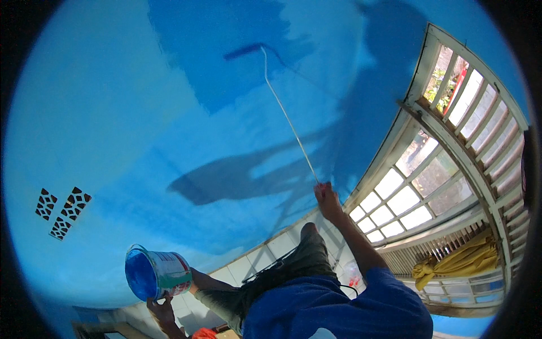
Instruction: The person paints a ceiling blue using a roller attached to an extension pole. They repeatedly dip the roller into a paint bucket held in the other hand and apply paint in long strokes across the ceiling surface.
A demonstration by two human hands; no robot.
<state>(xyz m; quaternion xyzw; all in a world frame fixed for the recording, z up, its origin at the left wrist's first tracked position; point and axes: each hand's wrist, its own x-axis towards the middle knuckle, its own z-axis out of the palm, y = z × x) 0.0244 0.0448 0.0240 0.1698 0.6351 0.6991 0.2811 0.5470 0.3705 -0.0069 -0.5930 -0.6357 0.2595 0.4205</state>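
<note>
My right hand (327, 199) is closed on the handle of a paint roller with a long bent metal rod. The dark blue roller head (243, 52) is on the blue painted wall (84, 113), in a patch of deeper blue, and throws a shadow. At lower left, my left hand (161, 308) holds a white bucket (169, 271) from underneath; its inside is coated in blue paint and its mouth faces left.
A white barred window (429, 186) fills the right side, with a yellow cloth (457, 257) tied across it. Patterned vent holes (70, 212) pierce the wall at left. Below me are white tiles (282, 246), my legs and some red items (203, 333).
</note>
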